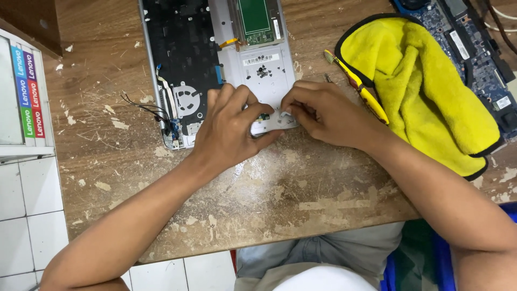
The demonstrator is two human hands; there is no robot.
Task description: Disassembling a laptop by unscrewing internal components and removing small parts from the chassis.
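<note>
Fingertips of both hands pinched together over a tiny dark component at the near edge of the opened silver laptop base. Left hand curled, thumb and forefinger closing in; right hand bunched, nipping something small and pale, too small to make out. Long axis of laptop base running away across the scarred wooden table, near end toward the body. White rectangular label mid-panel, green board beyond. Yellow-handled screwdriver just right, beside a yellow microfibre cloth. Colour-striped box spines far left.
</note>
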